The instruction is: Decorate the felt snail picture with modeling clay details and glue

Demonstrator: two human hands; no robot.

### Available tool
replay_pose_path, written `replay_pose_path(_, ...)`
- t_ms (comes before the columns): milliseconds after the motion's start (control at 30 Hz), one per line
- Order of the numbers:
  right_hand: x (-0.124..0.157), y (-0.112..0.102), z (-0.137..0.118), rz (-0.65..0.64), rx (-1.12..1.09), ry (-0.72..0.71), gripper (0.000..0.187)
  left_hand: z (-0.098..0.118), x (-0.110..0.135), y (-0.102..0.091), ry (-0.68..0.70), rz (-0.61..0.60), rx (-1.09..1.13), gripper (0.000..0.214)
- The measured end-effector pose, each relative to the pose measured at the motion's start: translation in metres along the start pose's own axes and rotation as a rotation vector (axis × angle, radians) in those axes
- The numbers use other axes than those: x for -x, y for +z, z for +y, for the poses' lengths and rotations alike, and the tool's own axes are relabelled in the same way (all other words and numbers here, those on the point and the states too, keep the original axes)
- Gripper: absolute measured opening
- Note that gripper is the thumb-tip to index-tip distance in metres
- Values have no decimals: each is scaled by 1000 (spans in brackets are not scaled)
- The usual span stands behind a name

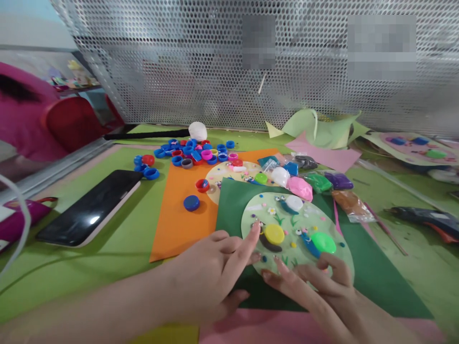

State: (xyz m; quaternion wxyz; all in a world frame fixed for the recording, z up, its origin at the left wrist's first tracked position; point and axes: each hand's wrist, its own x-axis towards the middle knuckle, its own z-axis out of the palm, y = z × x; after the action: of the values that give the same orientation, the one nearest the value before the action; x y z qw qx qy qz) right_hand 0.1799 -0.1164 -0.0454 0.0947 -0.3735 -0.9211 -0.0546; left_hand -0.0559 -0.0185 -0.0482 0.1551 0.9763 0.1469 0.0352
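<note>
My left hand (218,267) reaches in with its index finger stretched out; the fingertip touches the brown clay snail (270,244) with a yellow bottle-cap shell, near its eyes. My right hand (322,284) is open with fingers spread, its index fingertip on the pale green paper disc (253,208) beside small clay grass. The disc lies on a dark green sheet (380,277). Also on it are a blue snail with a bright green cap (323,242) and a blue snail with a white cap (294,203). Clay dots and a white flower surround them. Neither hand holds anything visible.
An orange sheet (175,224) bears a blue cap (191,203) and another decorated disc. Bottle caps (188,150) are heaped behind. Bags of clay (317,181) lie at the back right. A phone (93,205) lies left, a glue gun (426,217) right. Perforated metal (201,62) stands behind.
</note>
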Motion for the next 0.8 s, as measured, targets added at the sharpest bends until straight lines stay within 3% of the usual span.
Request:
replay_pose_path(267, 3, 3, 3, 81, -100, 27, 58, 1, -2, 0, 0, -2, -25, 108)
replay_pose_path(467, 0, 1, 6, 112, -102, 47, 64, 0, -1, 0, 6, 0, -30, 103)
replay_pose_path(800, -6, 5, 1, -34, -82, 35, 66, 1, -3, 1, 19, -19, -83, 103)
